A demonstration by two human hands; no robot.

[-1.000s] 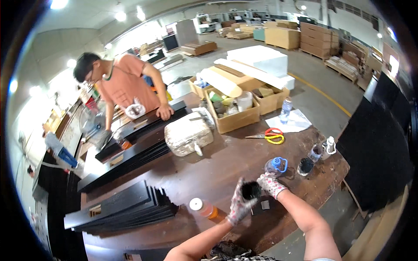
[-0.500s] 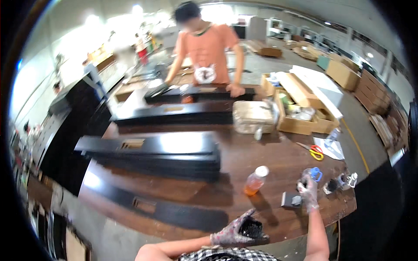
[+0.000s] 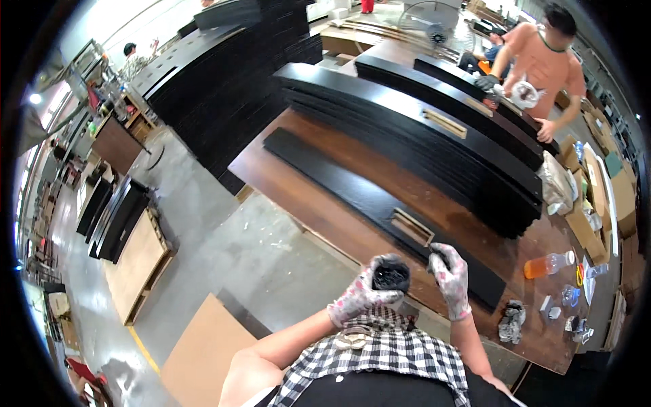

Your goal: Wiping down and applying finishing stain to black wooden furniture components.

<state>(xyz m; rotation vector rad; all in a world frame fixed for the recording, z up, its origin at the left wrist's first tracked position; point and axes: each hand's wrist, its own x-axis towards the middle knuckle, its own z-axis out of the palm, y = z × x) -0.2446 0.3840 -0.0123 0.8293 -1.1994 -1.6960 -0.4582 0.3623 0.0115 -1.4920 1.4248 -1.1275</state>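
Workshop counter (image 3: 319,203): left hand (image 3: 359,298) clamped on black pot (image 3: 391,275), right hand (image 3: 449,275) pinches small tool; panel (image 3: 380,203) awaits work

— You've got a brown worktable (image 3: 325,203) ahead, and a long black panel (image 3: 352,193) lies flat along its near edge, a pale rectangular cut-out (image 3: 410,227) in it.

— Behind that?

— A tall stack of black panels (image 3: 434,146) across the middle. At the far edge, another person (image 3: 542,57) leans over the top panel.

— Your right end?

— An orange bottle (image 3: 548,264) on its side, a crumpled grey rag (image 3: 512,320) near the near corner, yellow scissors (image 3: 580,275) beyond. Cardboard sheets (image 3: 196,346) lie on the concrete floor (image 3: 224,237) below.
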